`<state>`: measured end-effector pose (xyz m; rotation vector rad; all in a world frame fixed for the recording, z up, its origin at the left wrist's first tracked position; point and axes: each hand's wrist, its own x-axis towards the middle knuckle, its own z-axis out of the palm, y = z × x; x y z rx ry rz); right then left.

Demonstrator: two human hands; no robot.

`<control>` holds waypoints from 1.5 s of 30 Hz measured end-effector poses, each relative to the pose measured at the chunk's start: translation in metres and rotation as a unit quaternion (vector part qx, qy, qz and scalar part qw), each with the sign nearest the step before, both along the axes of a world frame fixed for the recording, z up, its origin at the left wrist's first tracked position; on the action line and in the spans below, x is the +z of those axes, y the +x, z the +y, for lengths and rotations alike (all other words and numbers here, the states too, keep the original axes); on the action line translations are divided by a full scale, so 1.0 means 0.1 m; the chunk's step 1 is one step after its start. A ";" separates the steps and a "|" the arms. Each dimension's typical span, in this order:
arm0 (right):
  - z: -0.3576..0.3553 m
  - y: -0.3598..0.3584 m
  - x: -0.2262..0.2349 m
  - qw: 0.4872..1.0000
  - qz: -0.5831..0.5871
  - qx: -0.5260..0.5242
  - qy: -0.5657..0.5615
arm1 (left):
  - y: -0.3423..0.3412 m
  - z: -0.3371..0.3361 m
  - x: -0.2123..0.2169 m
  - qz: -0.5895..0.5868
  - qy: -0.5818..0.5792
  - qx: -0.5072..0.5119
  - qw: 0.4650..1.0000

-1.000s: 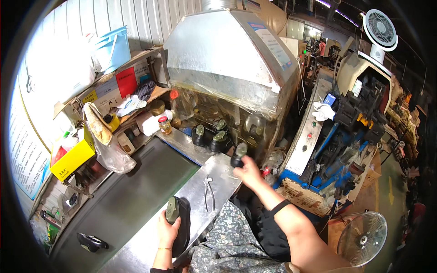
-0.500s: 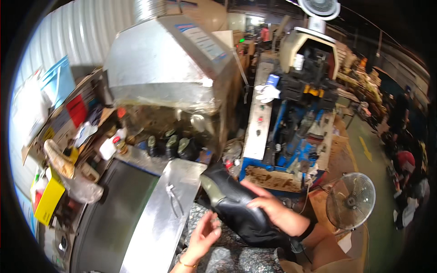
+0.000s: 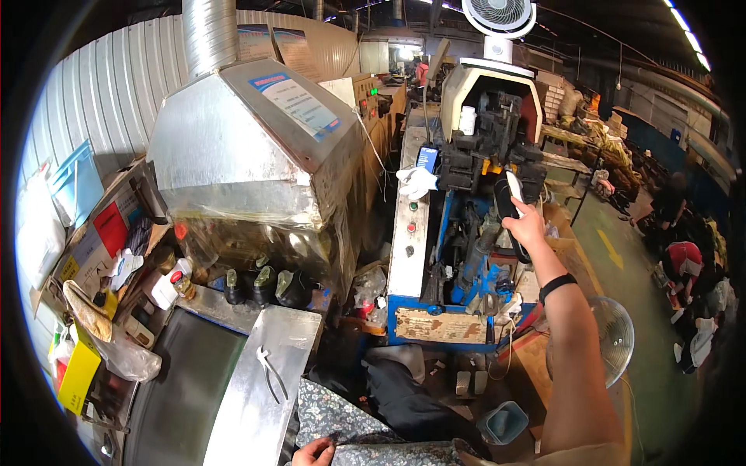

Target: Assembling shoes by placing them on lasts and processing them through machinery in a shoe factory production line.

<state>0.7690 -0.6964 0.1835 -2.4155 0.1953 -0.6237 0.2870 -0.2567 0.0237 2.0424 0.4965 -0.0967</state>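
Out at the machine ahead on the right, my right hand (image 3: 528,231) is closed round a black boot (image 3: 503,200). The boot's pale underside faces up, and my forearm and the machine parts hide some of it. My left hand (image 3: 314,452) rests low at my lap with its fingers curled in, by the floral apron (image 3: 346,415). Whatever may be between those fingers is too small to make out. Pliers (image 3: 270,374) lie on the metal plate (image 3: 241,419) to the left.
Several black boots (image 3: 264,286) stand below the metal hood (image 3: 233,155). The blue-framed machine (image 3: 435,326) has a panel of buttons (image 3: 412,228) on its left side. A standing fan (image 3: 618,342) is beside my right arm, and a bin (image 3: 505,422) is on the floor.
My right hand has carried the black boot from above my lap forward to the machine and turned it underside up. My left hand has dropped to my lap, its fingers now curled.
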 end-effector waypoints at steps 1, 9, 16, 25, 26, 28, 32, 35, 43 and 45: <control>-0.02 0.05 0.01 1.000 -0.001 0.001 0.003 | 0.03 -0.02 0.03 -0.010 0.009 0.000 1.000; -0.13 -0.09 0.29 0.996 0.073 0.048 -0.024 | 0.33 -0.40 0.62 0.089 0.096 -0.056 0.990; 0.05 -0.21 -0.06 0.997 -0.001 -0.012 -0.080 | 0.28 -0.41 0.00 -0.008 0.180 -0.167 0.969; 0.45 -0.21 -0.01 0.969 0.149 -0.005 -0.198 | 0.38 -0.53 -0.02 -0.029 0.110 -0.134 0.984; 0.41 -0.19 -0.03 0.971 0.152 -0.012 -0.187 | 0.40 -0.53 -0.03 -0.029 0.122 -0.141 0.982; 0.37 -0.19 -0.05 0.973 0.147 -0.016 -0.177 | 0.40 -0.53 -0.10 -0.014 0.124 -0.143 0.982; 0.56 -0.16 -0.01 0.977 0.106 -0.027 -0.182 | 0.28 -0.32 -0.29 -0.028 0.155 -0.171 0.973; 0.60 -0.32 0.09 0.980 0.095 -0.013 -0.174 | 0.21 -0.25 -0.29 -0.108 0.137 -0.193 0.965; -0.67 0.69 -0.32 0.987 0.025 0.108 -0.115 | -0.21 0.41 -0.47 -0.181 0.200 0.026 0.963; 0.07 1.04 -0.61 0.975 0.040 0.160 -0.150 | -0.50 0.64 -0.37 -0.122 0.141 0.165 0.969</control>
